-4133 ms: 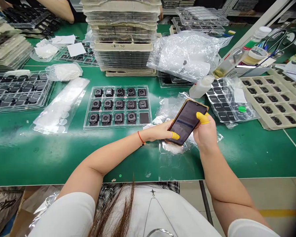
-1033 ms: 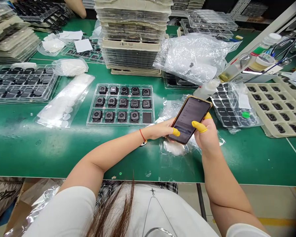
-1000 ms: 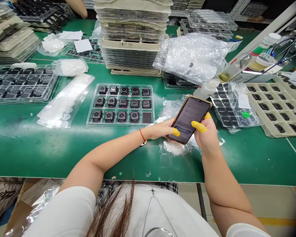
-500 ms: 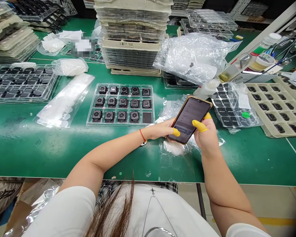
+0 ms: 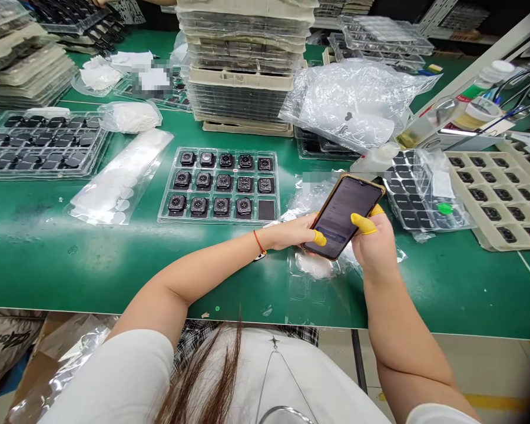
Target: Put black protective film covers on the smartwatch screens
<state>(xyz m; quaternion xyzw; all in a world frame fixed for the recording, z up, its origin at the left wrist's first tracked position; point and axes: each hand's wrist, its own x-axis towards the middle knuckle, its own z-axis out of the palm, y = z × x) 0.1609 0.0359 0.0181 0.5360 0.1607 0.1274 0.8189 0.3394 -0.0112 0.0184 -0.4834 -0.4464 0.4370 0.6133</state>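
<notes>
Both my hands hold a smartphone (image 5: 347, 212) in a gold-edged case, tilted, above the green table. My left hand (image 5: 298, 232) grips its lower left side, the thumb in a yellow finger cot near the lit lower screen. Closed on the phone's right side is my right hand (image 5: 375, 238), its yellow-capped thumb at the screen edge. The screen text is too small to read. Left of the phone lies a clear tray (image 5: 165, 212) holding rows of black square watch bodies (image 5: 224, 182); one slot at its lower right holds only a flat dark square.
A tall stack of trays (image 5: 242, 88) stands behind. Plastic bags (image 5: 344, 100) and a bottle (image 5: 481, 82) are at the back right. To the right are a sheet of black squares (image 5: 406, 200) and a beige watch tray (image 5: 490, 235); at left, a bag of white discs (image 5: 119, 176).
The whole view has shifted slightly, so the table things sit a little further right. My hands keep the same hold on the phone, and the text on its screen looks different.
</notes>
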